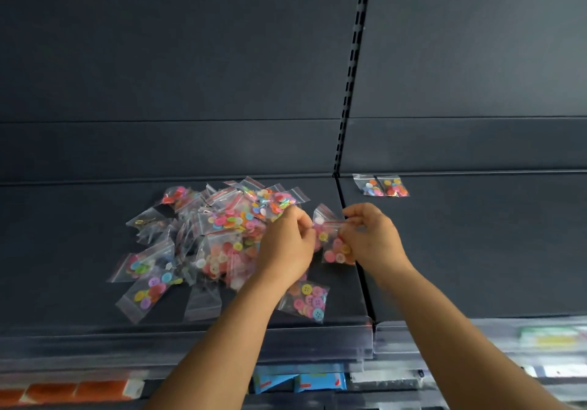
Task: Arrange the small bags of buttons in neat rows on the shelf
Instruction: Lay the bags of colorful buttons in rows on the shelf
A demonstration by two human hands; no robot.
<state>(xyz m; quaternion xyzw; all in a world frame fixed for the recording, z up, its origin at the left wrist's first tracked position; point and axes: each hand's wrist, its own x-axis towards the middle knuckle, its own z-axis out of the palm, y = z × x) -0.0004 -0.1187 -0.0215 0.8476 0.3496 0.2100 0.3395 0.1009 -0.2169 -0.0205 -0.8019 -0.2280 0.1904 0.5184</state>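
Nearest the camera, below the shelf [476, 250] lip, sit blurred packets on a lower level, orange at left, blue in the middle.

Above that, both hands meet over the seam between two shelf panels. The left hand [286, 241] and right hand [368, 241] each pinch a bag [333, 244] of pink and yellow buttons between them, fingers curled on its edges; a second bag seems to ride behind it, red strip showing, though I cannot tell whether it is gripped too. The held bag's long axis runs roughly toward the back wall, sealed end away from the person.

One loose bag [306, 301] lies just beside the left forearm. The pile [209, 238] spreads left of the hands, heaped and overlapping; too tangled to count, likely a couple of dozen.

Farther back and to the right, two placed bags [382, 185] lie side by side, touching, against the back wall: the row begun. They lie away and right of the hands, so the right hand is nearer; the next bag probably goes beside them, same orientation.
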